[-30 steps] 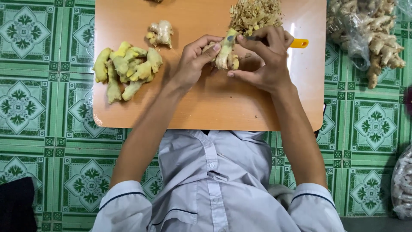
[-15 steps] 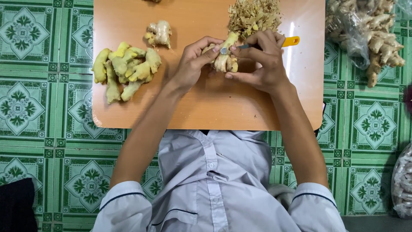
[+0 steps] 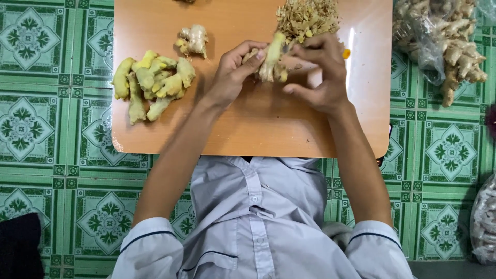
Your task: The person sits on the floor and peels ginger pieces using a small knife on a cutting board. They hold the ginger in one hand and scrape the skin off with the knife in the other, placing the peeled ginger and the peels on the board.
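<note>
My left hand (image 3: pixel 232 72) grips a knobbly piece of ginger (image 3: pixel 271 62) above the orange board (image 3: pixel 258 129). My right hand (image 3: pixel 318 77) is closed around a peeler and pressed against that ginger; only the peeler's yellow handle tip (image 3: pixel 346 53) shows. Just beyond my hands lies a heap of dry brown peelings (image 3: pixel 305 18). A pile of several peeled yellow ginger pieces (image 3: pixel 152 85) rests on the left of the board. One unpeeled piece (image 3: pixel 194 40) lies next to it, farther from me.
A clear plastic bag of unpeeled ginger (image 3: pixel 449 36) lies on the green patterned tile floor at the upper right. Another bag (image 3: pixel 485 222) shows at the right edge. A dark object (image 3: pixel 18 248) sits at the lower left.
My right hand has closed in over the ginger, and most of the peeler's yellow handle is now hidden. The ginger piece has turned slightly in my left hand.
</note>
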